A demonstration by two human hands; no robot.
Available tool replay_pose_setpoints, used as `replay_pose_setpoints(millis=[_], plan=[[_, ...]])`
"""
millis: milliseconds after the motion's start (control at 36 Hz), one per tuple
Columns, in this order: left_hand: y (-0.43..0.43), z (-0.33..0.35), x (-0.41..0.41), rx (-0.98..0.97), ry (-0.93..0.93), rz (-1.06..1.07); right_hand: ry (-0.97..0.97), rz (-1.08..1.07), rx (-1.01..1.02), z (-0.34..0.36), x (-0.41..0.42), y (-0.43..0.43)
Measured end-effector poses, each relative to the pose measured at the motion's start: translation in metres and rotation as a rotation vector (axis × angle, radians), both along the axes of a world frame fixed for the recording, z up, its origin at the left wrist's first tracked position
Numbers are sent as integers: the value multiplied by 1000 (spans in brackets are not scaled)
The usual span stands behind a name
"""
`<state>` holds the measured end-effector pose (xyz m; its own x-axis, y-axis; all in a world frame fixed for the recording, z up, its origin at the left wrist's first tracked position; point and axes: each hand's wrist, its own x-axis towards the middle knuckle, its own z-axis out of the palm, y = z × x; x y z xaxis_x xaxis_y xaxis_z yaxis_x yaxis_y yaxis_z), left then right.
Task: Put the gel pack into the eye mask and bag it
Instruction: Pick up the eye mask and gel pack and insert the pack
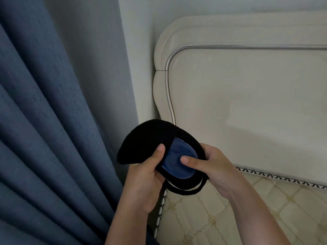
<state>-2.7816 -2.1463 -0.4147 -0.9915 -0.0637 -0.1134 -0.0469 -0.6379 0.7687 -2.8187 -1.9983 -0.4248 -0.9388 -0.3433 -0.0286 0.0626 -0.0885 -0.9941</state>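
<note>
1. Step in hand, by the look of it: working the pack (178, 156) into the pocket of the mask (150, 138). Bagging not yet begun, and no bag in view.
2. Both held up in the air over the corner of the bed (230, 209), by the headboard (247, 103) and the curtain (44, 121). Resting on nothing.
3. Left hand (146, 177): clamped on the mask beside the pocket edge, with thumb on the black flap and fingers out of sight behind.
4. Right hand (217, 165): gripping the mask's other end, with thumb pressed flat on the blue pack and fingers hidden behind.
5. Pack only partly in: far end tucked under the flap, near end bare in the opening.
6. Strap (187, 192) hanging in a loop just below the mask, between the wrists.
7. Next, most likely: push the pack further under the flap with the right thumb while pinning the flap edge with the left.
8. Calls for a gentle sliding press rather than a squeeze, given how soft and slippery the gel probably is.
9. After that: smooth the pocket closed, free one hand and find the bag.
</note>
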Motion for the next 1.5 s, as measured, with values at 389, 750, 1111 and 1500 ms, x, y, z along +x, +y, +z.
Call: replay_pose_setpoints(millis=[389,750,1111,1500], plan=[[5,4,3,40,48,50,-15,-82,41,-3,-1,-2],[5,1,3,19,25,26,-18,-82,45,1,3,-3],[9,-1,0,22,51,141,62,-37,-89,0,3,-10],[-18,-3,-7,104,-15,300,140,105,102,5,-1,18]])
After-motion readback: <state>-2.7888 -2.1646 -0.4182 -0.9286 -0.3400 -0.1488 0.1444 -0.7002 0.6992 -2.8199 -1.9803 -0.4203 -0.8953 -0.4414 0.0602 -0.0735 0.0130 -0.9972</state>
